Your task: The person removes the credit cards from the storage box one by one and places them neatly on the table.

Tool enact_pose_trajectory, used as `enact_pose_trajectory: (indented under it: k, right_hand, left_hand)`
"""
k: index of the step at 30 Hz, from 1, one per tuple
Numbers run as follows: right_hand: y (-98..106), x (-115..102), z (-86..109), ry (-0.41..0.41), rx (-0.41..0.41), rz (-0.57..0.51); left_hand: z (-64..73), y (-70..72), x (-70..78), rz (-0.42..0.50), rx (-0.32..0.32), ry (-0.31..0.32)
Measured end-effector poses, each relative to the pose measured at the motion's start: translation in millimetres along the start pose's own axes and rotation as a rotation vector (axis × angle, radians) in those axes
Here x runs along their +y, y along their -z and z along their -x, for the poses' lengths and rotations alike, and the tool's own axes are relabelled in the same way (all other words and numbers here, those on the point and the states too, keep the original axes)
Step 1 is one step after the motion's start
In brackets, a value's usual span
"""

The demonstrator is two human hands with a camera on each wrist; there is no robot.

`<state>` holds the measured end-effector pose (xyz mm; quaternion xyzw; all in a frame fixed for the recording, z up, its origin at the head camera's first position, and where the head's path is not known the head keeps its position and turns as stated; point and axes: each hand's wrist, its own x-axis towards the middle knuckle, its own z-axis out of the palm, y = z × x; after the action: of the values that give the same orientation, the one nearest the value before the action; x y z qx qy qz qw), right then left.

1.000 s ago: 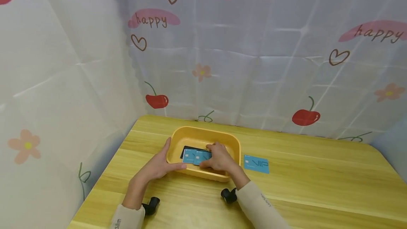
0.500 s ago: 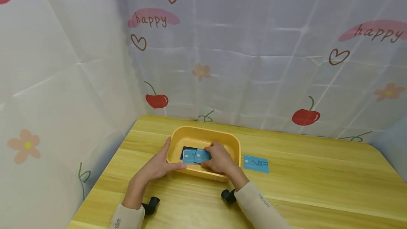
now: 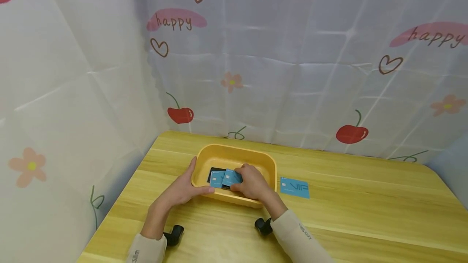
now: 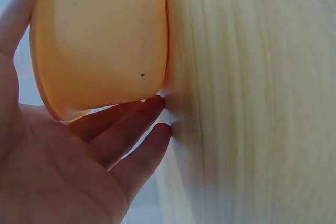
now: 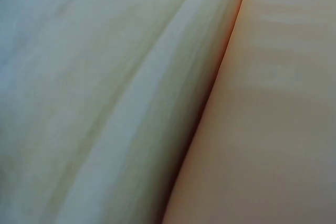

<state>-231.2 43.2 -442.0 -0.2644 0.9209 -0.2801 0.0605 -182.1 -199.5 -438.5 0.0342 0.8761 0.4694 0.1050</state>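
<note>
A yellow plastic bin (image 3: 237,150) stands on the table, and my left hand (image 3: 181,188) rests against its left end. In the left wrist view the left fingers (image 4: 144,153) lie fairly straight beside the bin's wall. Inside the bin, my right hand (image 3: 252,182) pinches a blue card (image 3: 232,177) by its right side, between thumb and fingers. Another blue card (image 3: 216,179) lies to its left, partly over a dark card (image 3: 212,170). Something dark shows under the held card. The right wrist view shows only the bin's outer wall (image 5: 262,129) and the table.
A blue VIP card (image 3: 294,187) lies flat on the wooden table (image 3: 351,206), right of the bin. Black camera mounts (image 3: 174,236) stick out at both wrists. A printed curtain (image 3: 274,72) hangs behind the table and along its left side.
The right hand has shifted the pinched blue card slightly up and tilted it, and a dark item now shows beneath its lower edge. The left hand and the bin have stayed in place.
</note>
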Motion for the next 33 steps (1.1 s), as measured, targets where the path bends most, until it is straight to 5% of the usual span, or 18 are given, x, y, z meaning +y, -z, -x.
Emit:
enact_pose_trajectory:
  k: [33]
  right_hand:
    - [3.2, -5.2, 5.4, 0.007, 0.119, -0.174]
  left_hand:
    - [-0.8, -0.4, 0.3, -0.006, 0.003, -0.010]
